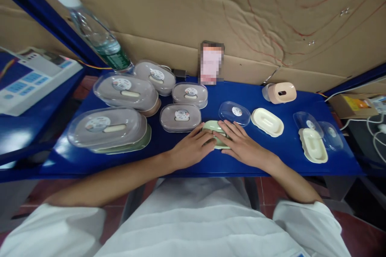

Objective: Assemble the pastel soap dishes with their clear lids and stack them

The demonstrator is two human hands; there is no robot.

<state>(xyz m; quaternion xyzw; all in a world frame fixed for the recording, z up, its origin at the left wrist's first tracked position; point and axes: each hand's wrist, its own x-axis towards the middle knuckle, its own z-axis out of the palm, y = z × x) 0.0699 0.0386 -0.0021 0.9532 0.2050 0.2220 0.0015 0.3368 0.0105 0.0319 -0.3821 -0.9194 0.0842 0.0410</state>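
Observation:
A light green oval piece (213, 125) lies on the blue table in front of me, partly covered by both hands. My left hand (193, 148) rests on its left side, fingers pressed together around its edge. My right hand (243, 146) lies over its right side with the fingers stretched out and slightly spread. Just behind is a clear oval lid (234, 113) with a round label. A cream oval tray (267, 122) sits to the right of it. Left of my hands stands a lidded grey box (180, 118).
Several lidded boxes (105, 128) stand at the left, near a water bottle (96, 32). A phone (211, 63) leans on the cardboard wall. To the right are a peach container (282, 92), another cream tray (313, 145) and clear lids (331, 135).

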